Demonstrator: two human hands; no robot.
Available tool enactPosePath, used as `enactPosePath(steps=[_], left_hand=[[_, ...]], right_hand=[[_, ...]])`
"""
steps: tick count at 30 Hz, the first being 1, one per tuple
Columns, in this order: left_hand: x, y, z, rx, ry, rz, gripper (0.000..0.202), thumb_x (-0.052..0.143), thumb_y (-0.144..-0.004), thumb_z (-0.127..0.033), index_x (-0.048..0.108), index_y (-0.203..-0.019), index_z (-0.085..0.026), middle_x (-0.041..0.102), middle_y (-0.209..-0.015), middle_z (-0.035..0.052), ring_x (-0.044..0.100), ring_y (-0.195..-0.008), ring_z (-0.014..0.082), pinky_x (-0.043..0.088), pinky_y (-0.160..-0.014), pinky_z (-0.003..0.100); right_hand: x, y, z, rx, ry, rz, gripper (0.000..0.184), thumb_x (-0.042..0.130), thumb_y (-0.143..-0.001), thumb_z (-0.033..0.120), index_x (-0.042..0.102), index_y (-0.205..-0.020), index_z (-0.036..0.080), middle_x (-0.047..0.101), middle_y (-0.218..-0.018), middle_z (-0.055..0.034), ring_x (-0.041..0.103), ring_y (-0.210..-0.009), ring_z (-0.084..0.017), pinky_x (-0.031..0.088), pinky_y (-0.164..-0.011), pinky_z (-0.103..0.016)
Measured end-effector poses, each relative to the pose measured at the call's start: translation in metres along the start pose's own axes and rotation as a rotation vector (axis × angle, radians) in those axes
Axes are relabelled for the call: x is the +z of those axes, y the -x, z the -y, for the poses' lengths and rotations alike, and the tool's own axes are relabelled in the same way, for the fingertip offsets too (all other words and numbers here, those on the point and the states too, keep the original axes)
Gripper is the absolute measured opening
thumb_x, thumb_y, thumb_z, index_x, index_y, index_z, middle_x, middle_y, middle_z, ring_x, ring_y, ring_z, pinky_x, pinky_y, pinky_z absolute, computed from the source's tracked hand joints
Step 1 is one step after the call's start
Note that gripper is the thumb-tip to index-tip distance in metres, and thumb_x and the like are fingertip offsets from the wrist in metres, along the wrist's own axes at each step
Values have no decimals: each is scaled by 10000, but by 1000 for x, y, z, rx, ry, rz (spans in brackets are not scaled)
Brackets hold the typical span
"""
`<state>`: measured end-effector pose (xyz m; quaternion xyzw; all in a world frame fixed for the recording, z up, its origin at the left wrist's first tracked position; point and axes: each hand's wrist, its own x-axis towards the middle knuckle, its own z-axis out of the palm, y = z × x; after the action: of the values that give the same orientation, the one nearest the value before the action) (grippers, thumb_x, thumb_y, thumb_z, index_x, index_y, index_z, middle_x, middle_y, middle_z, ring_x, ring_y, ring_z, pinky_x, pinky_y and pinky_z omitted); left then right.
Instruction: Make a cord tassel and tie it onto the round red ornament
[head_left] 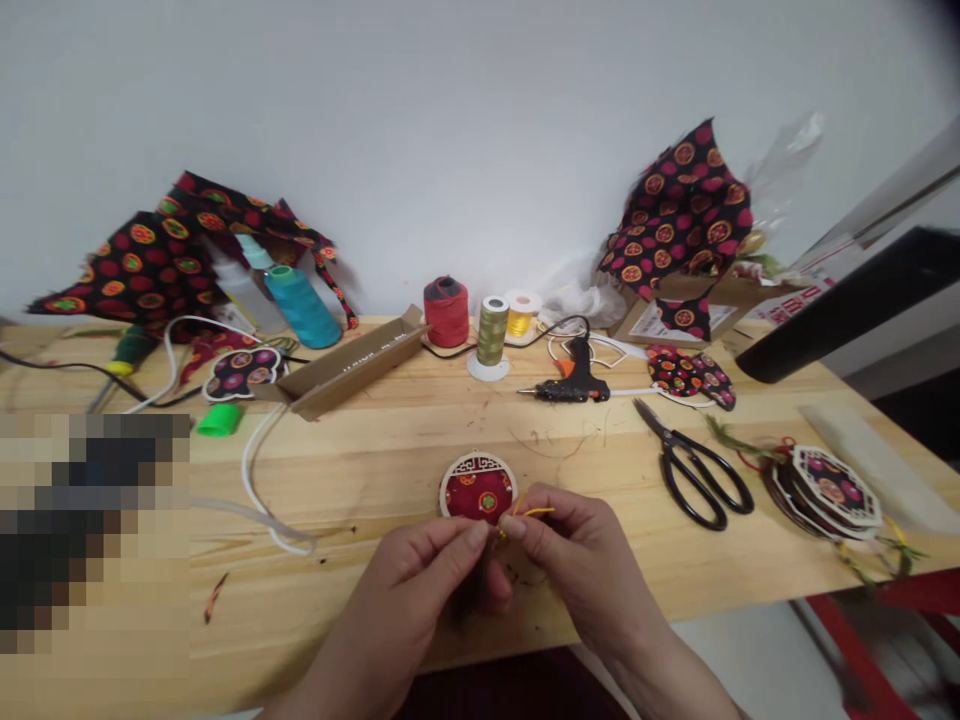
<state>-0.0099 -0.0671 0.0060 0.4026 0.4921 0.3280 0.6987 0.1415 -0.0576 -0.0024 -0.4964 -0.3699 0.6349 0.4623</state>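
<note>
My left hand [427, 570] and my right hand [577, 555] meet near the front edge of the wooden table [390, 450]. Both pinch a thin yellow thread [534, 512] between thumb and fingers. Just beyond the fingertips lies a round red ornament [478, 488] with a white fretwork top and patterned fabric. The thread runs from the pinch toward the ornament's lower right edge.
Black scissors [697, 465] lie to the right, with a stack of octagonal ornaments [825, 490] beyond. A black glue gun [574, 383], red [445, 312], green [493, 332] and yellow [519, 315] thread spools, a cardboard box [349, 365], patterned fabric [679, 215], a teal spool [301, 305] and white cable [259, 480] fill the back.
</note>
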Motion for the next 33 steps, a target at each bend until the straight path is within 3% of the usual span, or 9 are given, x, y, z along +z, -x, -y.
enactPosePath(steps=[3, 8, 23, 27, 33], left_hand=[[1, 0, -1, -38, 119, 38, 331, 538, -861, -388, 707, -684, -165, 688, -644, 22, 564, -620, 150, 413, -622, 259], [2, -1, -2, -100, 131, 43, 201, 635, -802, -308, 690, -673, -164, 658, -580, -16, 569, -544, 114, 419, -553, 222], [2, 2, -1, -138, 188, 77, 213, 607, -819, -339, 677, -715, -165, 672, -571, -16, 601, -516, 108, 439, -524, 208], [1, 2, -2, -130, 162, 89, 232, 592, -831, -345, 679, -727, -156, 666, -560, -10, 597, -516, 111, 442, -535, 213], [0, 3, 0, -98, 91, 84, 271, 559, -850, -363, 667, -727, -147, 618, -521, -17, 557, -488, 112, 430, -531, 227]], right_hand=[[0, -1, 1, 31, 4, 45, 157, 720, -682, 304, 662, -630, 169, 570, -472, 39, 467, -449, -82, 362, -466, -206], [3, -3, 5, -13, 71, 17, 119, 733, -656, 239, 673, -585, 164, 593, -547, 37, 482, -533, -69, 384, -536, -190], [0, -9, 10, -54, 43, 20, 131, 698, -717, 263, 680, -623, 173, 642, -550, 26, 558, -519, -83, 426, -548, -197], [-1, -12, 11, -74, 37, -29, 122, 710, -693, 249, 680, -602, 174, 636, -561, 30, 534, -538, -81, 414, -563, -199], [-5, -16, 15, -100, 12, -127, 174, 738, -636, 272, 639, -541, 163, 515, -470, 58, 401, -473, -70, 357, -516, -213]])
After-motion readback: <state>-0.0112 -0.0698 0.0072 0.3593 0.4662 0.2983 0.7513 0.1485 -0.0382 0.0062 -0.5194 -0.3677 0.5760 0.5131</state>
